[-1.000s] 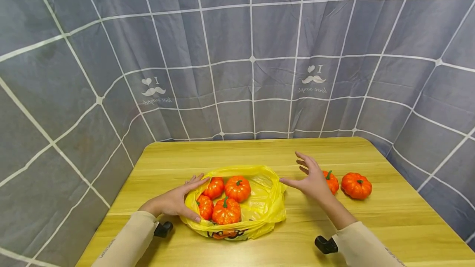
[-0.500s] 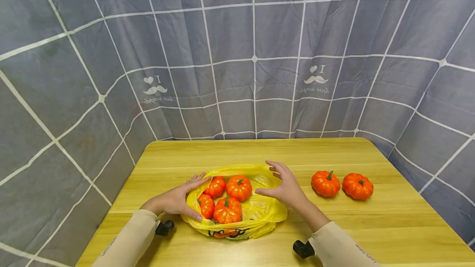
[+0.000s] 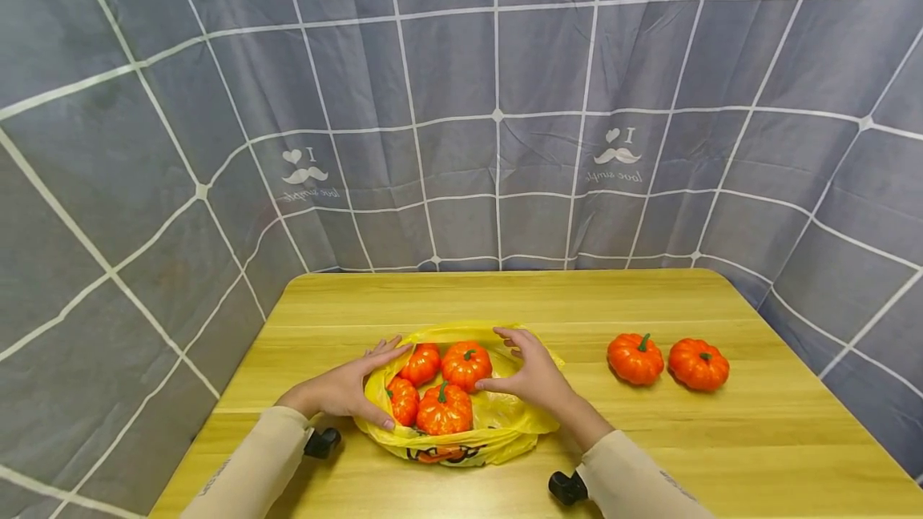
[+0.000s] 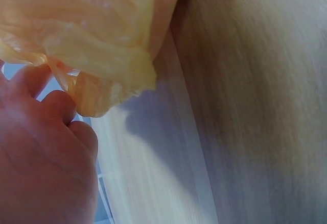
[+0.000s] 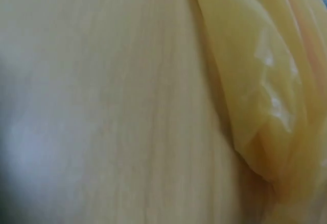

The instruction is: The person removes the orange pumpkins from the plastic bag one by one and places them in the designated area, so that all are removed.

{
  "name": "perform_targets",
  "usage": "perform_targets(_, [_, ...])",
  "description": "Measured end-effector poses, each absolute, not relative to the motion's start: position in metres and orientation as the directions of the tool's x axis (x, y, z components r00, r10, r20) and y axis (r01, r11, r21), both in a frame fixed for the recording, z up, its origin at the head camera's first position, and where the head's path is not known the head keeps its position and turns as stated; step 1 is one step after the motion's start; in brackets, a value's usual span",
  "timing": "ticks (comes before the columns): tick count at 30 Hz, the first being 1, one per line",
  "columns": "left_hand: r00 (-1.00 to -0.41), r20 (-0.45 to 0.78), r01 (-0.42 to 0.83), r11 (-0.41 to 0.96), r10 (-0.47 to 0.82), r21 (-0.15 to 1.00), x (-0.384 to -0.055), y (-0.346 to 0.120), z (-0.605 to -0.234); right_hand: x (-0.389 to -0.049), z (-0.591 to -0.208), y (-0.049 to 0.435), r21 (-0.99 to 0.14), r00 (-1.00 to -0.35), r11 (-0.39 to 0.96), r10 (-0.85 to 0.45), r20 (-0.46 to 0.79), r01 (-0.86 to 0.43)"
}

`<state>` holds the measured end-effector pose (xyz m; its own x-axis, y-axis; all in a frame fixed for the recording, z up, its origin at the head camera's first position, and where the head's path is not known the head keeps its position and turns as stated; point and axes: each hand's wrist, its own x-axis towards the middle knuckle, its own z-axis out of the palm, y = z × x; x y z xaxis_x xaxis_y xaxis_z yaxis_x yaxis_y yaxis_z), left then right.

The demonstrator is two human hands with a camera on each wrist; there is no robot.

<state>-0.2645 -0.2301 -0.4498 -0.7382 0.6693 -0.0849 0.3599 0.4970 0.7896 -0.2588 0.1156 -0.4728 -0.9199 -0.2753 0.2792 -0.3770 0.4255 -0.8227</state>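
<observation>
While our left hand grips the left rim of the yellow plastic bag, our right hand, unclosed, hangs beside its rear-right orange pumpkin, probably light and slick, best cupped round its sides.

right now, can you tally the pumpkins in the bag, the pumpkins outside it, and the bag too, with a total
Yellow bag: 1
Pumpkins inside the bag, visible: 4
Pumpkins outside the bag: 2
Total: 7
</observation>
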Motion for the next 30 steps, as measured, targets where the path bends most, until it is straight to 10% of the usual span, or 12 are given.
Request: perform_targets(30, [-0.730,-0.082,0.364,0.487,0.679,0.794,-0.263,-0.235,-0.448,-0.263,-0.480,0.089,-0.786,-0.913,0.490,-0.339,0.227,-0.377])
